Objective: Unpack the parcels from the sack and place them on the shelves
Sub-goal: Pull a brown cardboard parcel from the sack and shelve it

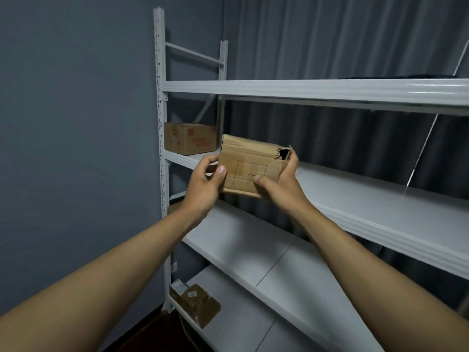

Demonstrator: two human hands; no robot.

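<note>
While both hands (203,186) grip parcel (251,166) | white shelves (355,196) (grey curtain (330,41), perhaps)

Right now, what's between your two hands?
In the head view, the torn cardboard parcel: left hand grips its left edge, right hand its right.

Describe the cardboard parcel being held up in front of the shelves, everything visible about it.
The cardboard parcel is a small brown corrugated box, creased and worn, with tape patches and thin dark pen lines on its near face. Its upper right corner is torn open, leaving a dark hole. It is held in the air, slightly tilted, in front of the middle shelf. The left hand grips its left edge and the right hand its right edge, thumbs on the near face.
</note>
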